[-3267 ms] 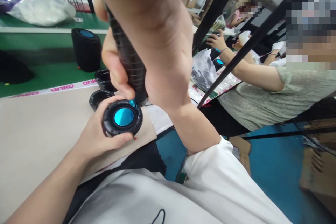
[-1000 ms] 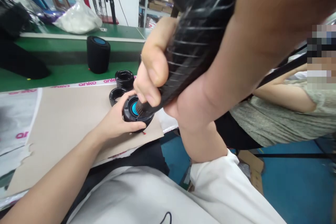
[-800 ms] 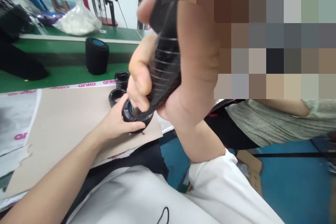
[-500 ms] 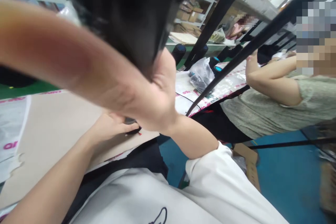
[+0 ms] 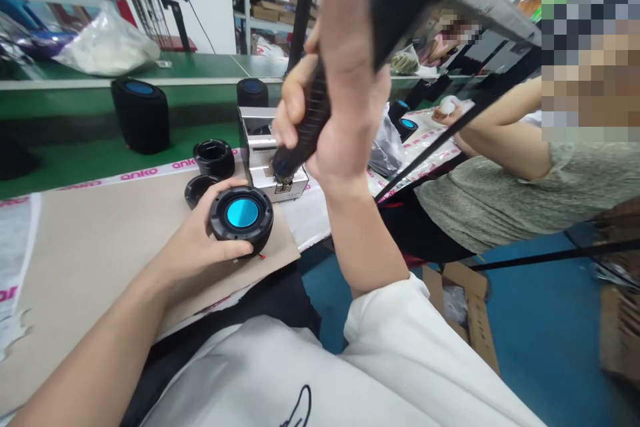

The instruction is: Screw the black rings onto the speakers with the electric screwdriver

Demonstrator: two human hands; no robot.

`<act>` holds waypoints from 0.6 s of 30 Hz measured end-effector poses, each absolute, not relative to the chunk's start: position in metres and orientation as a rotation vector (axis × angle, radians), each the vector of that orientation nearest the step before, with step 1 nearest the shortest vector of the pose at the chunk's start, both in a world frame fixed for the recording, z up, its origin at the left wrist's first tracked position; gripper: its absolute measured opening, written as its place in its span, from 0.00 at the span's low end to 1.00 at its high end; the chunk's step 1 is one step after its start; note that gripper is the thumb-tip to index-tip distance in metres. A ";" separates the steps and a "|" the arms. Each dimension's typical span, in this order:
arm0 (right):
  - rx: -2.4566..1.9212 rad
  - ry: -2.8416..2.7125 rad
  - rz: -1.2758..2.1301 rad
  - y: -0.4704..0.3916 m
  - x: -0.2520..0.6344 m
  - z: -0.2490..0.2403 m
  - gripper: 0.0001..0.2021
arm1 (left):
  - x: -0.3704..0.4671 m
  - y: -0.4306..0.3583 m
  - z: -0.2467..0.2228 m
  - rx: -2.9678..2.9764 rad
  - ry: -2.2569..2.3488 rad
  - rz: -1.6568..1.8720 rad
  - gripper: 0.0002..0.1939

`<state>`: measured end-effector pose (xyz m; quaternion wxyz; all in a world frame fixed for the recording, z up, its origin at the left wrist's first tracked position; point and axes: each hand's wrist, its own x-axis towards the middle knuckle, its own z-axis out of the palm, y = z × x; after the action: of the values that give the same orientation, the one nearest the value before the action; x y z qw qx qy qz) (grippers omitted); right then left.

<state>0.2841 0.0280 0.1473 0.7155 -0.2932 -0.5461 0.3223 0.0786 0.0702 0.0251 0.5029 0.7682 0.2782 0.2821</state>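
My left hand (image 5: 200,233) is wrapped around a round black speaker (image 5: 242,213) with a blue disc in its middle, which rests on the cardboard near its right end. My right hand (image 5: 345,93) is closed around a black electric screwdriver (image 5: 313,107), tilted with its lower end down to the left. That lower end is at the front of a silver screw feeder (image 5: 277,191) standing just behind the speaker; whether the bit touches a screw is too small to tell. Two black ring-shaped housings (image 5: 214,157) sit beyond my left fingers, one partly covered.
Cardboard (image 5: 100,260) covers the bench in front of me. Black cylindrical speakers (image 5: 141,117) stand on the green conveyor (image 5: 200,107) behind. A slanting black pole (image 5: 450,130) separates me from a co-worker (image 5: 505,193) at the right. An open carton (image 5: 470,307) is on the floor.
My right hand has moved forward from close to the camera, bringing the screwdriver's lower end down to the screw feeder. My left hand stays on the speaker, which is now uncovered.
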 end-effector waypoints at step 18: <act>-0.945 -0.961 0.689 0.051 0.305 0.114 0.31 | 0.075 0.067 0.024 1.726 0.637 0.702 0.50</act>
<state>0.3046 0.0505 0.1143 0.7269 -0.4289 -0.4359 0.3125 0.0747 0.0675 0.0241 0.5529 0.7303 0.2696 0.2971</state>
